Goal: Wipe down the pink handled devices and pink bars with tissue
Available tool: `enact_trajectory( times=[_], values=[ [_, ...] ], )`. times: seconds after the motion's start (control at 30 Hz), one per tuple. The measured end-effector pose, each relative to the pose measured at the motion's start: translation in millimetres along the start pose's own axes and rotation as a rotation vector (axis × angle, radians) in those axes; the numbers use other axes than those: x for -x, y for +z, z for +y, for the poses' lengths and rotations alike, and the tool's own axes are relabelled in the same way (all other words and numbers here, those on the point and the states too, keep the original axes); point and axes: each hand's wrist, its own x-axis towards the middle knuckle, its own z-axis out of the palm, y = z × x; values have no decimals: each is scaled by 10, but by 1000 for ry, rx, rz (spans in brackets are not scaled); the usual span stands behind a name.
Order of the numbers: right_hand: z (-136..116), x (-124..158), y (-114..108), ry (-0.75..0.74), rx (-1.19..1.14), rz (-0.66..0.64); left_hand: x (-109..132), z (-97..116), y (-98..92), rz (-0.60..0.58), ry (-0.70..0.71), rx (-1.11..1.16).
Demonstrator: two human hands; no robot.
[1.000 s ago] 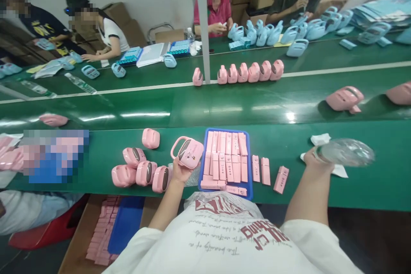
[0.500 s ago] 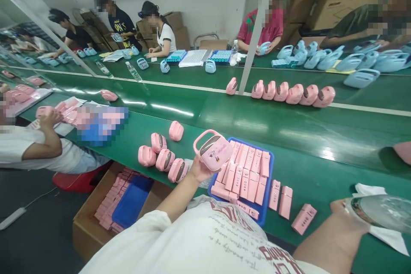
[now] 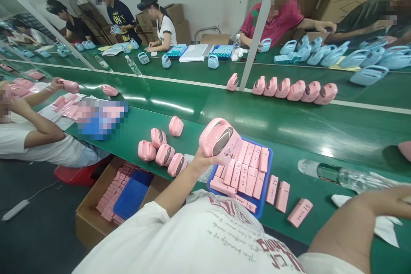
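Observation:
My left hand (image 3: pixel 205 162) is closed around the lower side of a pink plastic casing with a carry handle (image 3: pixel 221 141). A dark oval panel and a small printed picture show on it. Just beyond and below it, a blue tray (image 3: pixel 266 192) is filled with rows of pink rectangular pieces (image 3: pixel 245 180). At the right edge, my right hand (image 3: pixel 396 202) is partly cut off by the frame, with its fingers out of sight. Close to it are a clear plastic bottle (image 3: pixel 337 174) lying on its side and white tissue (image 3: pixel 385 229).
Several pink casings (image 3: pixel 165 155) stand left of the tray; loose pink pieces (image 3: pixel 283 197) lie to its right. An open carton (image 3: pixel 85 218) stands below the table. Beyond the green belt (image 3: pixel 180 105) is a row of pink casings (image 3: pixel 282 87). A co-worker's arm (image 3: pixel 41 126) is at left.
The pink casing in my left hand has tilted, its handle now turned toward the camera. My right hand has moved right, off the bottle, which now lies farther back on the table.

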Motion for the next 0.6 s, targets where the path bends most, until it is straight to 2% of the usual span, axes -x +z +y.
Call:
enact_trajectory(
  times=[0.1, 0.2, 0.3, 0.37, 0.43, 0.5, 0.6],
  values=[
    [26, 73, 179, 58, 122, 126, 13, 41, 96, -57, 21, -108],
    [120, 114, 246, 53, 243, 82, 48, 86, 180, -106, 44, -177],
    [123, 56, 246, 36, 229, 72, 90, 144, 233, -125, 77, -255],
    [-15, 33, 246, 13, 145, 131, 111, 172, 248, -125, 87, -325],
    [-289, 116, 246, -62, -12, 180, 121, 172, 253, -132, 92, -384],
    [-663, 350, 232, -146, -227, 66, 118, 140, 265, -152, 99, -420],
    [-1250, 905, 162, -288, -303, -368, 102, 69, 318, -197, 82, -394]
  ],
)
